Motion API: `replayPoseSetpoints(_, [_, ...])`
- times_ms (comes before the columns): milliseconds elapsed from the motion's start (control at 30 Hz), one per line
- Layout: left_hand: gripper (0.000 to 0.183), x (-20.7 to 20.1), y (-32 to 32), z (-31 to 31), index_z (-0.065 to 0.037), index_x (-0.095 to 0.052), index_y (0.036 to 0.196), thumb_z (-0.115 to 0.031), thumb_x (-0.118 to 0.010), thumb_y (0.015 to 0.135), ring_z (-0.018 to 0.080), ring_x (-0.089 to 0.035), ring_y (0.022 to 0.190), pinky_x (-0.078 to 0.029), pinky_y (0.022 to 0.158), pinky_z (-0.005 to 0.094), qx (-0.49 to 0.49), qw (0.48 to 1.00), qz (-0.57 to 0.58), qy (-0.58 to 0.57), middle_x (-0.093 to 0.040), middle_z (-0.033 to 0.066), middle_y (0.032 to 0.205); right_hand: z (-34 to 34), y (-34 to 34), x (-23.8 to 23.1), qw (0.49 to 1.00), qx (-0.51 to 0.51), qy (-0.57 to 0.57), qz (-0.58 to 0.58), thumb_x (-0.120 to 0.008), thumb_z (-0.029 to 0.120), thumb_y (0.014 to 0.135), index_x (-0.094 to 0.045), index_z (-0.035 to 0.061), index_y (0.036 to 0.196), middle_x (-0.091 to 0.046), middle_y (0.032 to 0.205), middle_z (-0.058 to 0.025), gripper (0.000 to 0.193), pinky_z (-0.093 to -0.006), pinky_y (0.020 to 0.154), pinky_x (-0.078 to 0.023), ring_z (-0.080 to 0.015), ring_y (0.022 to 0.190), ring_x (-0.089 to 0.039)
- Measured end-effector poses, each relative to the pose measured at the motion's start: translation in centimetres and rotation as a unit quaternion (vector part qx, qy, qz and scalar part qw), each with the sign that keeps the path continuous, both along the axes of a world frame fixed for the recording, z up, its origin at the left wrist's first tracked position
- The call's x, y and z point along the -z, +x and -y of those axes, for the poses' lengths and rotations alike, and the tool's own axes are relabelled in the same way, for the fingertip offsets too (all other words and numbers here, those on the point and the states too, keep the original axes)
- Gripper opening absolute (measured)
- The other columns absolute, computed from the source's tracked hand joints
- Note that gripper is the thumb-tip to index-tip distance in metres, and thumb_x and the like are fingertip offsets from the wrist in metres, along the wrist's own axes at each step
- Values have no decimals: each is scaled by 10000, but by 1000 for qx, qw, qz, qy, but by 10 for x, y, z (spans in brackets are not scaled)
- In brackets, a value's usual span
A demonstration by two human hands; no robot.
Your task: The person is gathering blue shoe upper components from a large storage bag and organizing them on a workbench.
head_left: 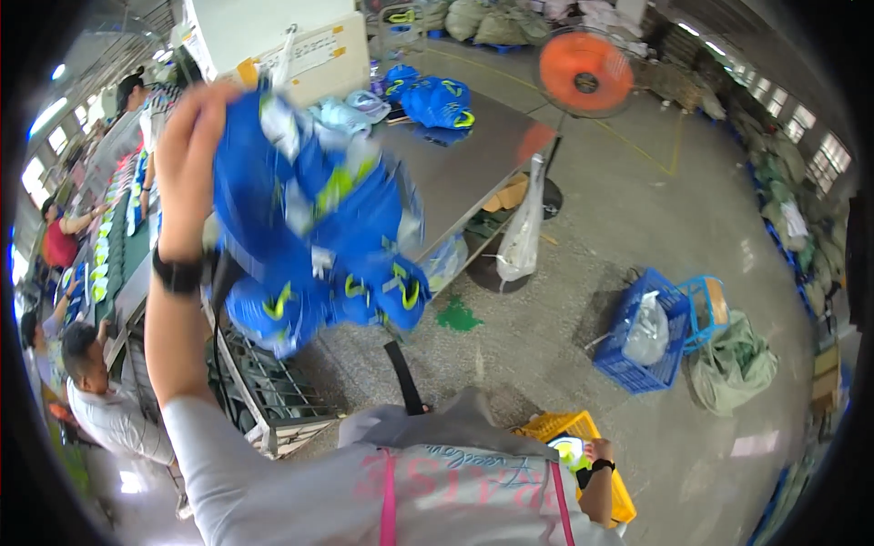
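My left hand point(193, 136) is raised at the upper left, its fingers closed over the top of a blue shoe upper point(250, 173). Motion blurs this upper and the other blue ones beside it, which carry neon-green and white parts. More blue shoe uppers point(382, 289) bunch just below them. Low on the right, my right hand point(598, 450) is at a yellow crate point(621, 496), its fingers curled. Right beside the fingers is a white and neon-green piece point(570, 450) in the crate; whether the hand grips it is hard to see.
A dark-topped table point(473, 136) bears more blue uppers point(437, 100) and pale ones point(364, 107). An orange fan point(585, 73) stands behind it. On the floor at right are a blue crate point(669, 341), a small blue stool point(706, 300) and a green sack point(736, 359). Several people work along a line at left.
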State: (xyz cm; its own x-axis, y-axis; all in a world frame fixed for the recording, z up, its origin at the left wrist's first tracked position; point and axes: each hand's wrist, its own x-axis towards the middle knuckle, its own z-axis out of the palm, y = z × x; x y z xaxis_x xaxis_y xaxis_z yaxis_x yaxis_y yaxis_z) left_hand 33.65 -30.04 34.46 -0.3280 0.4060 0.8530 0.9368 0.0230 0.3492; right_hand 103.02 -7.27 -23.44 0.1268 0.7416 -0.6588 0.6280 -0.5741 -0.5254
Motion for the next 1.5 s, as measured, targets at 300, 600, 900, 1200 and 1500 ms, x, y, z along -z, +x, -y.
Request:
replayPoseSetpoints(300, [206,-41,-106,-162,-17,-583,985,-149,-459,887,110,-528,888,-403,795,241,-63,993,-95,41,-613,53,950,-181,-228,0,939,-320,104,-72,-493,132,765,-600,1,763,-631,688,-97,170,-270,507,-482,-172,578,-602])
replayPoseSetpoints(600, [252,236,-49,-98,-24,-515,1095,-146,-449,884,114,-471,991,-361,883,253,-51,885,463,-17,-518,39,1077,-278,-402,-38,719,-674,-4,-172,-479,295,857,-435,104,1153,-583,995,-114,354,-348,634,-498,-237,808,-615])
replayPoseSetpoints(900, [205,355,-26,-104,-20,-582,909,51,-523,726,181,-525,914,-377,855,282,-114,859,481,-132,-583,66,915,-229,-645,-171,768,-401,-231,-442,-612,500,752,85,300,1367,-232,1329,-167,950,-528,771,-441,-351,1133,-392])
replayPoseSetpoints(1200, [75,182,-97,-151,-40,-572,834,-9,-598,770,139,-516,841,-388,796,263,6,931,364,-23,-570,21,841,-262,-727,-194,813,-140,-204,-527,-533,18,778,-540,70,917,-566,890,-38,148,-354,777,-454,-188,838,-541])
replayPoseSetpoints(1500, [158,264,-226,-129,-47,-504,980,10,-492,834,68,-491,819,-399,742,204,111,797,583,114,-526,-11,904,-350,-761,-249,807,-128,-97,-568,-530,107,857,-514,120,751,-566,777,3,108,-271,598,-435,-123,690,-524])
